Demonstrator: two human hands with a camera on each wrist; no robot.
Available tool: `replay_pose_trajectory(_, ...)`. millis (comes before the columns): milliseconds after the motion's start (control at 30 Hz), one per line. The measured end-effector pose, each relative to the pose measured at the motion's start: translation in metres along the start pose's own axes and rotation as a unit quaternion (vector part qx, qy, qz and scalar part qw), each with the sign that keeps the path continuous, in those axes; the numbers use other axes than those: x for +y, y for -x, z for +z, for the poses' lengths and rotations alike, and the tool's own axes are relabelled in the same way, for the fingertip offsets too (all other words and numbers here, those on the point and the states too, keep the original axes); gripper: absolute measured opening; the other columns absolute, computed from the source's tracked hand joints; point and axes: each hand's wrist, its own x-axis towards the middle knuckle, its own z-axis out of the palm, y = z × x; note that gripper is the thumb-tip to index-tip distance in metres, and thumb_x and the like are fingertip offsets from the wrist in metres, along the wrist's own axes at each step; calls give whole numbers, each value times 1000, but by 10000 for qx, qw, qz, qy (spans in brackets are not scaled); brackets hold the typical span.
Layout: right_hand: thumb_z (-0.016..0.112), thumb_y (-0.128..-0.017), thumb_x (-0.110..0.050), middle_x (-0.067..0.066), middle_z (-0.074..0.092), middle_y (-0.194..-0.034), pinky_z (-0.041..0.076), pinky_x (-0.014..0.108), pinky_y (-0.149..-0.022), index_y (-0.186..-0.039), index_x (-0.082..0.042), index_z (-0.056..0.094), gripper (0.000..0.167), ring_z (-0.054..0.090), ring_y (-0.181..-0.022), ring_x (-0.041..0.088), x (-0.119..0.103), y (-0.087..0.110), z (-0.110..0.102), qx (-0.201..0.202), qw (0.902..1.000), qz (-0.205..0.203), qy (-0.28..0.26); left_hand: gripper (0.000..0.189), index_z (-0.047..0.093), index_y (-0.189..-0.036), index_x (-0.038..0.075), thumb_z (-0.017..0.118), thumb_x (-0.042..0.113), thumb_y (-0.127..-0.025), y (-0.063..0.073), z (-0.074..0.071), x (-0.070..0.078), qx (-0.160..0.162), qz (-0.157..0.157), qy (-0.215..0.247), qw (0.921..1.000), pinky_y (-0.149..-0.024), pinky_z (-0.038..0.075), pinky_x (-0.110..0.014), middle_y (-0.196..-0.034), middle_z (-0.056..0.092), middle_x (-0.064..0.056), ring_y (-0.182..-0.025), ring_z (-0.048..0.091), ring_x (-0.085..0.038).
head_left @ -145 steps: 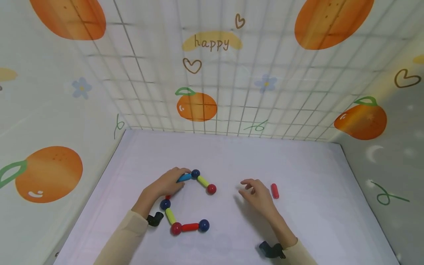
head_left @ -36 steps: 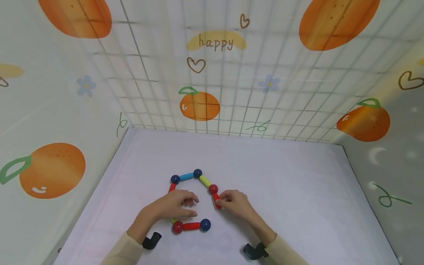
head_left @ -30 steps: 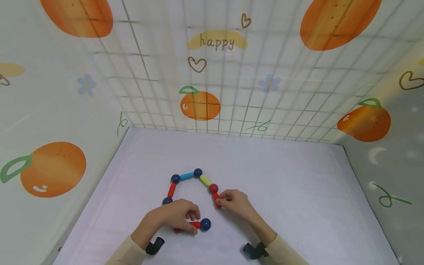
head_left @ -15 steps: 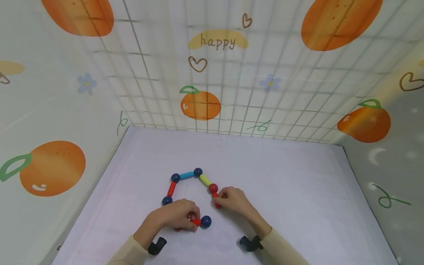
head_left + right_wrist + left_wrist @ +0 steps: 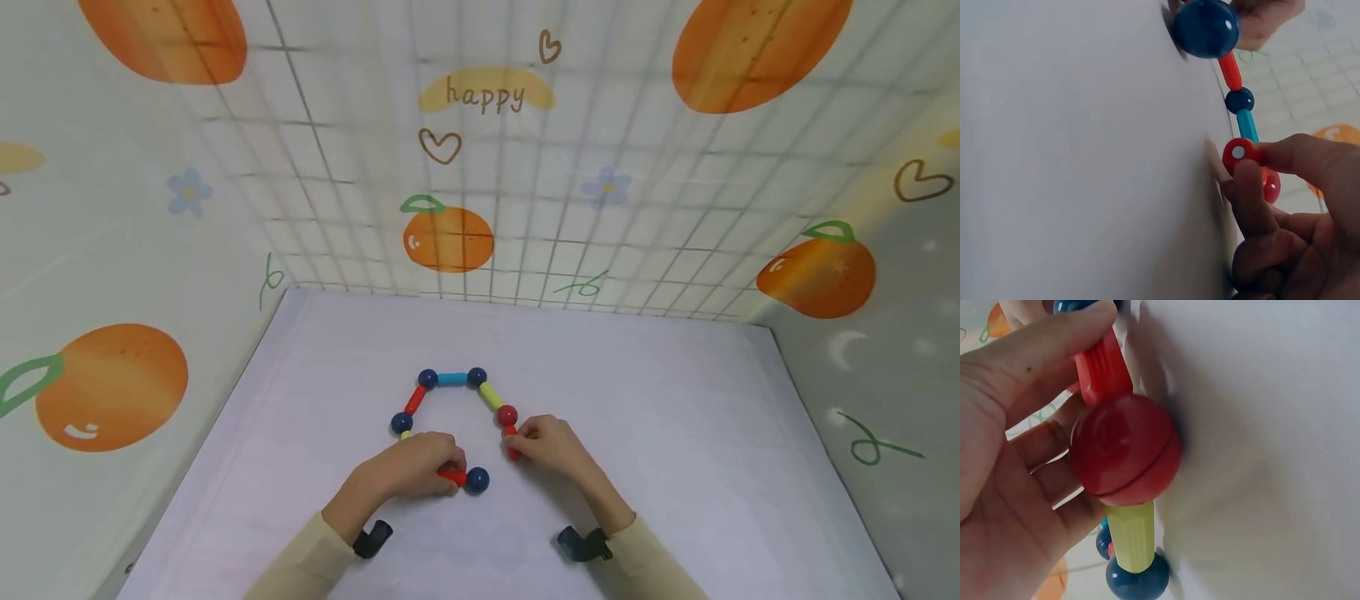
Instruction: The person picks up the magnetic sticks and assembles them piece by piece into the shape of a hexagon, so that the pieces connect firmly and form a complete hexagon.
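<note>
A chain of magnetic rods and balls lies on the white table in an open ring. My left hand (image 5: 416, 465) grips a red magnetic rod (image 5: 1105, 372) near the dark blue end ball (image 5: 477, 480), its thumb along the rod. Below that rod, in the left wrist view, come a red ball (image 5: 1125, 450) and a yellow-green rod (image 5: 1132, 537). My right hand (image 5: 555, 446) pinches another red rod (image 5: 513, 455) between thumb and finger. This rod's far end meets a red ball (image 5: 507, 415); its free end shows a silvery disc in the right wrist view. A gap separates it from the blue end ball.
The ring's far side has a light blue rod (image 5: 452, 378) between two blue balls, with a yellow-green rod (image 5: 491, 396) and a red rod (image 5: 415, 400) on either side. Patterned curtains (image 5: 360, 233) hang behind and beside the white table (image 5: 675, 400).
The lone red rod from the right now joins the chain in my right hand. My left hand moved from the blue rod to the near red rod; lately the chain shifted right and away.
</note>
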Motion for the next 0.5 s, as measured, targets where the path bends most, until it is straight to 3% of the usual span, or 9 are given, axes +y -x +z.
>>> replay_pose_trajectory(500, 73, -91, -29, 0, 60, -64, 39, 28, -55, -80, -10, 71, 21, 52, -61, 17, 34, 16, -39, 500, 9971, 551, -174, 23, 75, -110, 21, 80, 26, -87, -43, 0, 20, 510, 363, -735, 9953, -75, 48, -21, -91, 57, 12, -82, 52, -6)
